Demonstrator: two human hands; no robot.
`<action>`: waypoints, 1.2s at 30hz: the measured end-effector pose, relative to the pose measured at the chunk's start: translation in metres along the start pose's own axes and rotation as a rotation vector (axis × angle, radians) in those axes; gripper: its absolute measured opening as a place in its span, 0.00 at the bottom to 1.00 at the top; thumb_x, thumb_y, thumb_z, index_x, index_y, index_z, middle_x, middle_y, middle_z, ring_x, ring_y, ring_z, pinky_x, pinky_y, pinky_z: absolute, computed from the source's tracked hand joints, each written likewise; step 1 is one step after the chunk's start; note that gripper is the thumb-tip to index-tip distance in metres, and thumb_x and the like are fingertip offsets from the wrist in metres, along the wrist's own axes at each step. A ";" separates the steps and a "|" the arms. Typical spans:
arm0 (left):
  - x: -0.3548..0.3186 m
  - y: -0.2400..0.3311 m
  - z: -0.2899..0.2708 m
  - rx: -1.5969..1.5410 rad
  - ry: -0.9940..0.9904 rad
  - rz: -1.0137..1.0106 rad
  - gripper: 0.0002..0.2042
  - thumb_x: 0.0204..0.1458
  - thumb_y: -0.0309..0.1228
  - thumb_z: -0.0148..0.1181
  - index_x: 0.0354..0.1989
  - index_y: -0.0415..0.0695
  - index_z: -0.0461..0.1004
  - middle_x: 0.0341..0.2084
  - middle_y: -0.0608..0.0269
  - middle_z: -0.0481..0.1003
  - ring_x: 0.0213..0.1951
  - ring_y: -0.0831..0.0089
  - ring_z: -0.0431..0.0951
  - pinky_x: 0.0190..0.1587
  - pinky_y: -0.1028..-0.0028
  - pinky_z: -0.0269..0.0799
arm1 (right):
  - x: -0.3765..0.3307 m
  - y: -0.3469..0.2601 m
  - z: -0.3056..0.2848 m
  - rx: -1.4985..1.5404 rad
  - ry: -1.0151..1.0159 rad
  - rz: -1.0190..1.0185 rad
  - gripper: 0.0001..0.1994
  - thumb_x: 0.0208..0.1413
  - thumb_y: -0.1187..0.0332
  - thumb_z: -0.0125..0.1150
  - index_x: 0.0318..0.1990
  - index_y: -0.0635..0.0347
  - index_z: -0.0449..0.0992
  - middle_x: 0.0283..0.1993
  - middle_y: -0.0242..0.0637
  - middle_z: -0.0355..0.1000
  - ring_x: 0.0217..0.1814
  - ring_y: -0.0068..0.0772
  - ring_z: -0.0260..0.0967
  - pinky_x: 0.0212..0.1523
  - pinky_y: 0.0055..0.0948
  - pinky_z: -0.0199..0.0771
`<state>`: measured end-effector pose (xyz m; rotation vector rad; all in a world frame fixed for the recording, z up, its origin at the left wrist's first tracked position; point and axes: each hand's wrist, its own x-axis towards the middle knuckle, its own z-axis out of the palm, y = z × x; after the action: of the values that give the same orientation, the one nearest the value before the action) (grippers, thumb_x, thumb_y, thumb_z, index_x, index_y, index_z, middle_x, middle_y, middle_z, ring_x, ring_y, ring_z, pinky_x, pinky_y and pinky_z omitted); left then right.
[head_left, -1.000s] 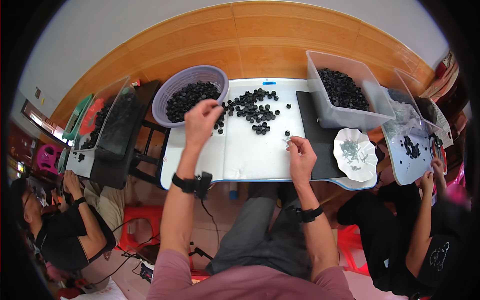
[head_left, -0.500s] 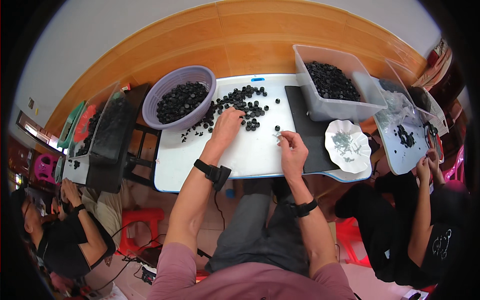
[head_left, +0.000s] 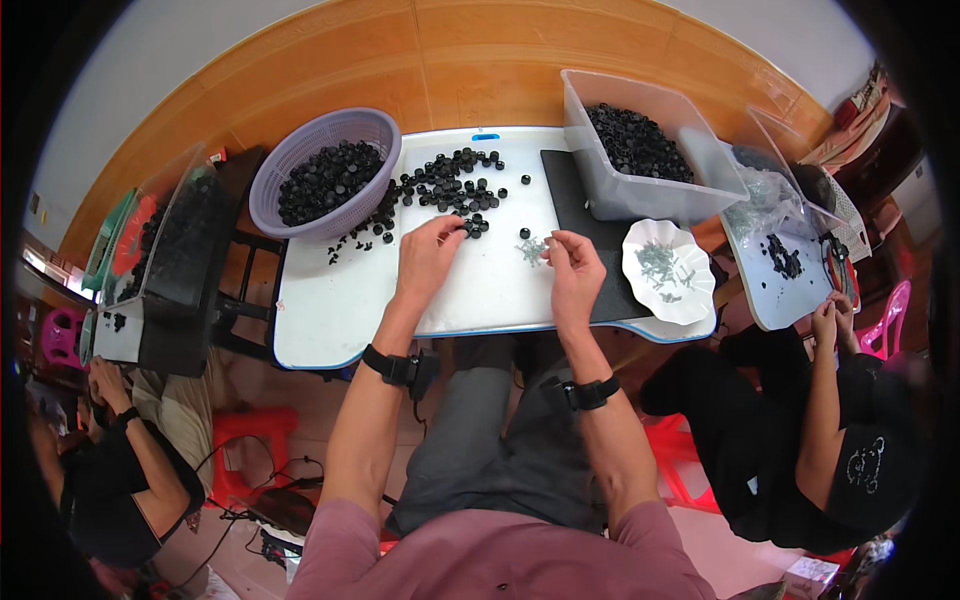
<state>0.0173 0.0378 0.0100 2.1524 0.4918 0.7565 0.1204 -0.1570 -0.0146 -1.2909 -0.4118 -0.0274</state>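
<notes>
My left hand (head_left: 428, 262) is at the near edge of a spread of small round black caps (head_left: 455, 180), thumb and forefinger closed on a black cap (head_left: 463, 229). To its right, my right hand (head_left: 577, 280) has its thumb and forefinger pinched together beside a little cluster of translucent pieces (head_left: 531, 250) on the white table (head_left: 480, 300). A small translucent piece seems to be in that pinch, though the fingers partly hide it. One lone black cap (head_left: 525, 233) lies just beyond the cluster.
A purple basket (head_left: 262, 190) of black caps stands at the left. A clear bin (head_left: 655, 205) of black parts is at the back right, on a black mat (head_left: 575, 195). A scalloped white dish (head_left: 690, 305) holds translucent pieces. Co-workers sit on both sides.
The whole view has shifted. My left hand has drawn slightly nearer from the caps, with a cap at its fingertips. My right fingertips have moved slightly right, uncovering more of the translucent cluster.
</notes>
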 end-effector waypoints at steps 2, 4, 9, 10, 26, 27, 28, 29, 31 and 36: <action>-0.009 0.000 0.005 -0.043 -0.006 0.006 0.14 0.55 0.28 0.67 0.49 0.39 0.83 0.36 0.55 0.85 0.38 0.71 0.85 0.44 0.72 0.80 | 0.010 -0.014 -0.004 -0.069 -0.006 -0.005 0.05 0.62 0.77 0.62 0.43 0.69 0.80 0.35 0.34 0.80 0.35 0.20 0.76 0.38 0.23 0.76; -0.016 0.004 0.014 -0.137 -0.003 -0.032 0.14 0.55 0.27 0.67 0.50 0.39 0.83 0.37 0.55 0.85 0.39 0.70 0.85 0.45 0.73 0.80 | 0.022 -0.030 -0.015 -0.442 -0.138 -0.006 0.05 0.59 0.77 0.63 0.41 0.69 0.81 0.33 0.37 0.80 0.34 0.22 0.77 0.37 0.24 0.76; -0.023 0.000 0.020 -0.211 -0.054 -0.094 0.13 0.56 0.27 0.67 0.49 0.39 0.82 0.36 0.59 0.85 0.35 0.76 0.83 0.42 0.75 0.78 | 0.029 -0.030 -0.036 -0.850 -0.385 -0.036 0.07 0.52 0.70 0.65 0.37 0.61 0.85 0.36 0.45 0.81 0.37 0.46 0.80 0.42 0.38 0.78; -0.025 0.001 0.020 -0.231 -0.042 -0.078 0.12 0.56 0.27 0.67 0.48 0.39 0.83 0.35 0.58 0.85 0.34 0.73 0.84 0.41 0.74 0.79 | 0.027 -0.029 -0.035 -0.856 -0.387 -0.037 0.07 0.52 0.70 0.65 0.37 0.61 0.85 0.36 0.45 0.81 0.37 0.46 0.80 0.42 0.38 0.78; -0.027 0.000 0.021 -0.200 -0.029 0.072 0.10 0.53 0.27 0.68 0.44 0.40 0.83 0.32 0.57 0.84 0.32 0.70 0.84 0.40 0.72 0.80 | 0.026 -0.031 -0.015 -0.962 -0.441 -0.130 0.05 0.52 0.73 0.64 0.36 0.61 0.82 0.37 0.46 0.80 0.38 0.52 0.79 0.42 0.43 0.78; -0.028 -0.001 0.021 -0.200 -0.029 0.071 0.10 0.53 0.27 0.68 0.44 0.40 0.83 0.32 0.57 0.84 0.32 0.70 0.84 0.40 0.72 0.80 | 0.027 -0.033 -0.015 -0.904 -0.440 -0.097 0.05 0.52 0.74 0.62 0.36 0.62 0.81 0.38 0.47 0.80 0.39 0.51 0.79 0.41 0.42 0.78; -0.028 0.001 0.021 -0.207 -0.052 0.057 0.10 0.53 0.27 0.68 0.44 0.40 0.84 0.32 0.58 0.84 0.33 0.72 0.83 0.40 0.74 0.79 | 0.028 -0.033 -0.015 -0.846 -0.437 -0.065 0.05 0.52 0.75 0.61 0.36 0.64 0.81 0.39 0.48 0.80 0.39 0.50 0.80 0.41 0.40 0.79; -0.028 0.003 0.020 -0.213 -0.074 0.042 0.10 0.53 0.27 0.69 0.44 0.40 0.84 0.32 0.60 0.85 0.33 0.75 0.83 0.41 0.75 0.79 | 0.027 -0.032 -0.015 -0.845 -0.436 -0.065 0.05 0.52 0.75 0.61 0.36 0.64 0.81 0.39 0.48 0.80 0.39 0.50 0.80 0.41 0.40 0.79; -0.029 0.005 0.020 -0.210 -0.093 0.049 0.10 0.53 0.27 0.69 0.44 0.41 0.84 0.32 0.58 0.84 0.33 0.72 0.83 0.40 0.73 0.79 | 0.023 -0.032 -0.013 -0.787 -0.419 -0.168 0.05 0.53 0.77 0.62 0.37 0.65 0.81 0.38 0.47 0.81 0.35 0.42 0.81 0.39 0.36 0.79; -0.030 0.003 0.019 -0.205 -0.123 0.117 0.11 0.52 0.27 0.69 0.43 0.40 0.84 0.34 0.56 0.83 0.33 0.69 0.84 0.40 0.72 0.80 | 0.000 -0.020 0.009 -0.477 -0.352 -0.052 0.07 0.54 0.77 0.66 0.41 0.64 0.81 0.35 0.36 0.81 0.34 0.24 0.77 0.38 0.26 0.76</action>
<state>0.0074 0.0086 -0.0075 2.0330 0.2158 0.7002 0.1132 -0.1543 0.0060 -1.7623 -0.7736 0.0628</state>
